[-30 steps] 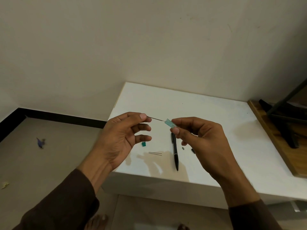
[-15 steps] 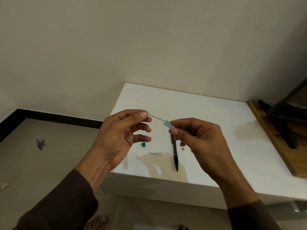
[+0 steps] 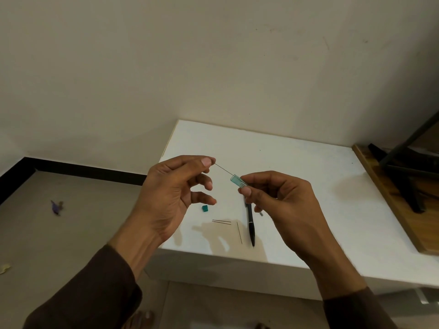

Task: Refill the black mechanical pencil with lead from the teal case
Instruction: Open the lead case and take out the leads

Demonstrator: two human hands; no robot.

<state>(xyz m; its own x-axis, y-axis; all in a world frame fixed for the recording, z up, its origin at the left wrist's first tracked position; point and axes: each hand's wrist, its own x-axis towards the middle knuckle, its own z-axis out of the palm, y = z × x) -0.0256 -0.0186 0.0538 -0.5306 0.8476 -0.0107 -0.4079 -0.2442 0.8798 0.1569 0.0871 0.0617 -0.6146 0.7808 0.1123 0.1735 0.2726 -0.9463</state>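
Hands pinch lead (image 3: 223, 170) and teal case (image 3: 238, 181), seemingly half hidden.

A plain cream wall (image 3: 213, 55) rises behind a low white table (image 3: 297, 167). Black skirting (image 3: 90, 170) runs along the beige floor (image 3: 59, 233), where a purple scrap (image 3: 56, 207) lies. A wooden board (image 3: 392, 200) carries a black stand (image 3: 403, 172).

1 black slim mechanical pencil (image 3: 250, 224), 1 translucent teal lead case (image 3: 238, 181), 1 small teal cap (image 3: 205, 208), 4 thin dark lead sticks: 1 pinched (image 3: 224, 170), 3 lying loose (image 3: 221, 222), 2 hands.
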